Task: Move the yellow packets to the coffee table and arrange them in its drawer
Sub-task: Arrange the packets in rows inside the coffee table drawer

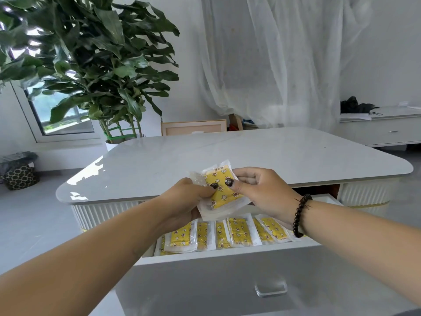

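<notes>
Both hands meet above the open drawer point(227, 254) of the coffee table, sharing a small stack of yellow packets point(222, 190); the left hand point(184, 201) is clenched on the stack from its 8 o'clock side, thumb on top and fingers underneath; the right hand point(262, 190), with a dark bead bracelet point(300, 215) on its wrist, pinches the top packet from 3 o'clock, thumb pressed on the yellow print; so each grip is closed on the packets. The stack hangs over the near edge of the white worktop point(227, 151), tilted toward 1 o'clock. Below the hands a row of packets point(237, 232) lies side by side in the drawer, overlapping, against its front wall; the drawer front carries a clear handle point(271, 288). At 11 o'clock, beyond the worktop, stands a tall leafy plant point(98, 65); at 2 o'clock a low white cabinet point(382, 131) sits against the wall; a sheer curtain point(273, 60) hangs at 12 o'clock.
</notes>
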Action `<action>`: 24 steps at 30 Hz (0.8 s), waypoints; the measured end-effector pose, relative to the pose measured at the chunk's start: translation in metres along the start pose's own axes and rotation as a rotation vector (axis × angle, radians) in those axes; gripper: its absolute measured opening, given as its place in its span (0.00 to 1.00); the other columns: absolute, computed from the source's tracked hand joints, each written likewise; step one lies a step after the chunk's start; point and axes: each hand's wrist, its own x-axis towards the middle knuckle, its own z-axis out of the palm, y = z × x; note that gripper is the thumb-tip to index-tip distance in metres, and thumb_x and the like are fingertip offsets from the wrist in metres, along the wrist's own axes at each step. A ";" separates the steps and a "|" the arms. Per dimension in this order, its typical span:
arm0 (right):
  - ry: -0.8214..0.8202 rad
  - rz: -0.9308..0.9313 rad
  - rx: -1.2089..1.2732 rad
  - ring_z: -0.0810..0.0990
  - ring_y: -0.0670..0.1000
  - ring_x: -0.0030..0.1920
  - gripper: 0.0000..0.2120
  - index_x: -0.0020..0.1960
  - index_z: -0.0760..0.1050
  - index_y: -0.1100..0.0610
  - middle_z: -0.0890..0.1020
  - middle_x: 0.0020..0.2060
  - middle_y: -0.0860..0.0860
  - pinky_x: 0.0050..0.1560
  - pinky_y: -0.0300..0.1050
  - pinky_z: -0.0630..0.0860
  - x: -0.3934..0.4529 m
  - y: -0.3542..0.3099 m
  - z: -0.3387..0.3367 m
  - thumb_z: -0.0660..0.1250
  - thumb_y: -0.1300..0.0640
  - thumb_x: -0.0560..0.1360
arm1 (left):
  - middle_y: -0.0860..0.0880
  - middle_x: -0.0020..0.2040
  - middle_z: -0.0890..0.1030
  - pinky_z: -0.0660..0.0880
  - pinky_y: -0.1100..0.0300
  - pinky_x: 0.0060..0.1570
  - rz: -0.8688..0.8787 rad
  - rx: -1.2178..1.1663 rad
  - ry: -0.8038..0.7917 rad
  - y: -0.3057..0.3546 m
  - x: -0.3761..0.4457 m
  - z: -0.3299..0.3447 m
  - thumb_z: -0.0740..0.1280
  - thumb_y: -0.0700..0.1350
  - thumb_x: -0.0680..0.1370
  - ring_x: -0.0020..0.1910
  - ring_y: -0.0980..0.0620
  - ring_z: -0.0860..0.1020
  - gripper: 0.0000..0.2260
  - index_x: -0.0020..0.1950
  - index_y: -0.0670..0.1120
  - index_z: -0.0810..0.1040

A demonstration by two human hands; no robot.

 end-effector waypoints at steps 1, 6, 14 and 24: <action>0.049 0.031 0.026 0.79 0.48 0.59 0.20 0.66 0.74 0.57 0.80 0.60 0.52 0.54 0.42 0.78 0.001 0.001 0.001 0.70 0.56 0.75 | 0.39 0.48 0.85 0.83 0.56 0.40 0.000 -0.002 0.009 -0.001 0.000 0.001 0.63 0.35 0.80 0.41 0.47 0.84 0.08 0.57 0.33 0.77; 0.124 0.223 0.151 0.81 0.53 0.51 0.09 0.52 0.80 0.59 0.83 0.52 0.58 0.56 0.48 0.78 0.002 0.010 0.002 0.72 0.62 0.72 | 0.38 0.53 0.84 0.80 0.49 0.51 0.026 0.055 0.053 -0.005 0.005 0.006 0.64 0.33 0.79 0.51 0.42 0.83 0.08 0.57 0.37 0.77; -0.016 0.445 0.391 0.81 0.54 0.38 0.14 0.58 0.75 0.69 0.82 0.46 0.60 0.41 0.47 0.79 0.000 0.016 0.001 0.69 0.65 0.74 | 0.41 0.50 0.85 0.83 0.55 0.42 0.070 0.145 0.026 -0.015 0.010 0.008 0.66 0.30 0.76 0.47 0.45 0.85 0.08 0.51 0.41 0.79; 0.165 0.317 0.135 0.81 0.54 0.47 0.07 0.47 0.77 0.58 0.83 0.46 0.55 0.46 0.48 0.76 0.023 0.032 -0.035 0.66 0.68 0.74 | 0.46 0.53 0.83 0.82 0.58 0.43 0.079 0.221 0.121 -0.024 0.034 -0.014 0.70 0.35 0.75 0.51 0.50 0.83 0.15 0.61 0.43 0.76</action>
